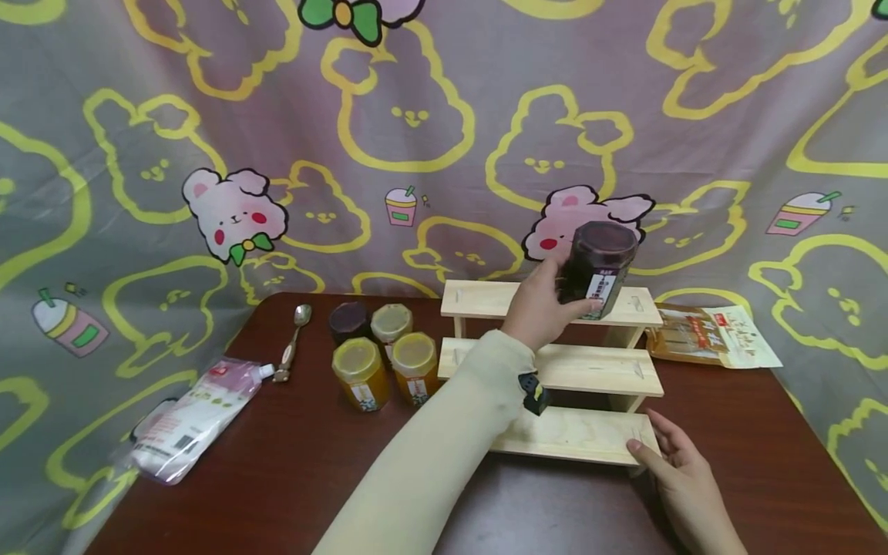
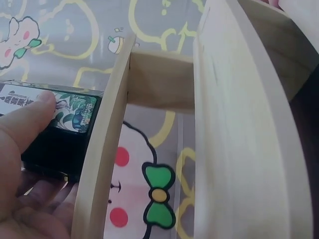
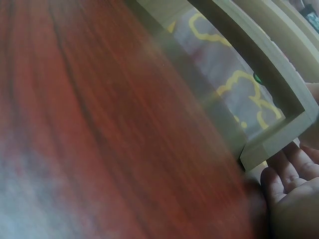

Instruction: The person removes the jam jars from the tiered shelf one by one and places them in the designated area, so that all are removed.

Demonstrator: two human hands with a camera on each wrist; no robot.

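Gripping a dark jar [image 1: 600, 270], the left hand [image 1: 544, 304] has its thumb laid on the label and its other fingers curled round the opposite side. The jar is lid up at the right part of the top shelf [image 1: 486, 299] of a three-tier wooden rack [image 1: 590, 370]; whether its base touches the board cannot be determined. The label (white and green in the left wrist view) is partly covered by the thumb.

The right hand [image 1: 680, 462] holds the right end of the lowest shelf [image 1: 576, 435], thumb on the upper face, fingers bent about the outer end.

A cream sleeve [image 1: 444, 455] covers the left arm, with a black device [image 1: 533, 393] at the wrist.

Left of the rack, four jars stand grouped: a dark-lidded jar [image 1: 348, 320] far left, a pale-lidded jar [image 1: 392, 324] far right, and two amber jars at the near side, one left [image 1: 361, 374], one right [image 1: 416, 368]. Further left lie a spoon [image 1: 293, 343] and a white-capped pouch [image 1: 201, 420]. Right of the rack, at the far side, lies a snack packet [image 1: 714, 337]. All stand on a reddish-brown table [image 1: 277, 478], backed by a rabbit-print cloth [image 1: 458, 200]
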